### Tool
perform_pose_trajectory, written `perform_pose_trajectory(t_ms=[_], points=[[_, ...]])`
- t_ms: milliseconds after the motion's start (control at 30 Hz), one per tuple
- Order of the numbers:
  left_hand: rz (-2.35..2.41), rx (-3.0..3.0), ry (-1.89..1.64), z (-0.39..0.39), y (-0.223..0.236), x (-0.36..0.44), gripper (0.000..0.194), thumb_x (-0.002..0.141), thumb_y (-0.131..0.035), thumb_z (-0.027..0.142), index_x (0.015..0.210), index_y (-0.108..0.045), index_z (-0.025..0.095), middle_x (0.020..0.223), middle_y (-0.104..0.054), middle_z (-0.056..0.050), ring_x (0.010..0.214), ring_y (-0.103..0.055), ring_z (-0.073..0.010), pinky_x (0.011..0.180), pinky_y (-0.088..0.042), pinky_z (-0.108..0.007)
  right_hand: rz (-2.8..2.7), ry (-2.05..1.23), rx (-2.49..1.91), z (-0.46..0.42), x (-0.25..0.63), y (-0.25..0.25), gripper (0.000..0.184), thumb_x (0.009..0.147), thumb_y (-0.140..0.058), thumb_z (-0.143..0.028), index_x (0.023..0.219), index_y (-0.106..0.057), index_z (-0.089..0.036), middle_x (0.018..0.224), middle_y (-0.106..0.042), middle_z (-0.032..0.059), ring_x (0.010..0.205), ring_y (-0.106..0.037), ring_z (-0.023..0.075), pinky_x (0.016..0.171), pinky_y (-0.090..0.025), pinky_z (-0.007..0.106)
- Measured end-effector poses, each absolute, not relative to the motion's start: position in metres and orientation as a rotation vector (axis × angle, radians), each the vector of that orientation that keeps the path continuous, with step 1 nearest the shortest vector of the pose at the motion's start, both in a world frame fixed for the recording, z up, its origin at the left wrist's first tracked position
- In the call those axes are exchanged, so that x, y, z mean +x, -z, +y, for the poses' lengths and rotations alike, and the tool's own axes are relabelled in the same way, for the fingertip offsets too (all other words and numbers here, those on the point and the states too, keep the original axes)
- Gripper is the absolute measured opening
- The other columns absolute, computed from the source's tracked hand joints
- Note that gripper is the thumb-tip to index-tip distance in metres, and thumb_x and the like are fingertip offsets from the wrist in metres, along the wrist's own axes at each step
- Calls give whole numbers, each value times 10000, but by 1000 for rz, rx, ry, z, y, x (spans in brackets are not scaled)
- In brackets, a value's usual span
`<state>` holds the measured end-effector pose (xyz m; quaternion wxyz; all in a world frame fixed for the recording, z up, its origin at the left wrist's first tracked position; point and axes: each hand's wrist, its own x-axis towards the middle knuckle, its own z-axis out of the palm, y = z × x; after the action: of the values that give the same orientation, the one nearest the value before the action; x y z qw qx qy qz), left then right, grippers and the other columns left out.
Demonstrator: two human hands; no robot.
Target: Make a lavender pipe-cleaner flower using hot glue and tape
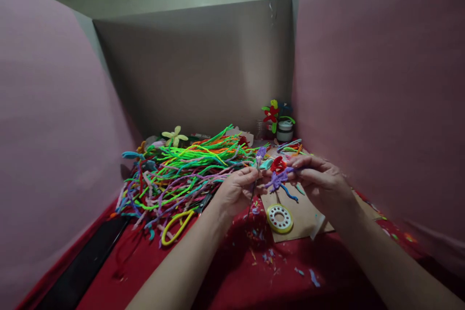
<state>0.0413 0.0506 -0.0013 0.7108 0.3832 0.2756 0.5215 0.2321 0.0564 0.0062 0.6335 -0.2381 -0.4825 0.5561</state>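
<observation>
My left hand (pixel 240 189) is closed around a thin dark stem that has a small purple flower (pixel 260 153) at its upper end. In the pinched fingers of my right hand (pixel 323 180) is a purple pipe cleaner piece (pixel 279 179), bent into petal-like loops. Its left end comes close to my left fingertips; whether they touch it, I cannot tell. A red looped pipe cleaner shape (pixel 278 164) shows just behind the purple piece, and whether it is held is unclear. Below hangs or lies a short blue pipe cleaner (pixel 290 194).
Left of my hands lies a big heap of coloured pipe cleaners (pixel 196 164). A yellow-rimmed tape roll (pixel 279 218) rests on a cardboard sheet (pixel 305 218). Fuzzy scraps dot the red cloth (pixel 232 271). Pipe cleaner flowers (pixel 272 114) and a lidded jar (pixel 285 131) stand behind.
</observation>
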Motion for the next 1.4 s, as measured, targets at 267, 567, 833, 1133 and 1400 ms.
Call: perform_pose_trajectory(t_ms=[267,567,833,1133,1400], points=[[618,938,-1060,28,-3,38,180,733,-686,247,746,-566,112,714,-684,-75,522,-608,-106,433,-455,-182,-1236,-1281,-513,53,220,-7,106,567,-591,-73,558,-625,-173,794,-588,22,651,-551,116,547,-471,248],[587,961,-1038,24,1,34,244,678,-730,282,732,-563,113,635,-652,-46,435,-570,-95,373,-442,-173,-1200,-1509,-430,51,217,-4,60,631,-571,-163,612,-628,-160,864,-618,46,624,-588,123,605,-490,280],[660,931,-1196,21,-7,30,230,683,-730,280,709,-570,117,623,-638,-29,431,-544,-69,352,-412,-139,-1293,-1159,-724,39,244,9,190,659,-681,-241,844,-656,-206,881,-649,44,724,-609,158,607,-506,283],[754,900,-1290,27,-6,18,234,642,-764,235,741,-589,117,623,-629,-20,438,-532,-58,356,-412,-122,-1725,-62,-1431,19,337,57,234,856,-455,-308,909,-626,-158,900,-638,106,864,-582,241,799,-452,395],[791,909,-1256,23,-5,26,242,626,-773,233,722,-582,119,630,-619,-17,435,-510,-59,353,-418,-137,-1992,239,-1669,11,342,69,317,811,-479,-250,1101,-562,-151,884,-601,119,807,-549,249,731,-447,373]])
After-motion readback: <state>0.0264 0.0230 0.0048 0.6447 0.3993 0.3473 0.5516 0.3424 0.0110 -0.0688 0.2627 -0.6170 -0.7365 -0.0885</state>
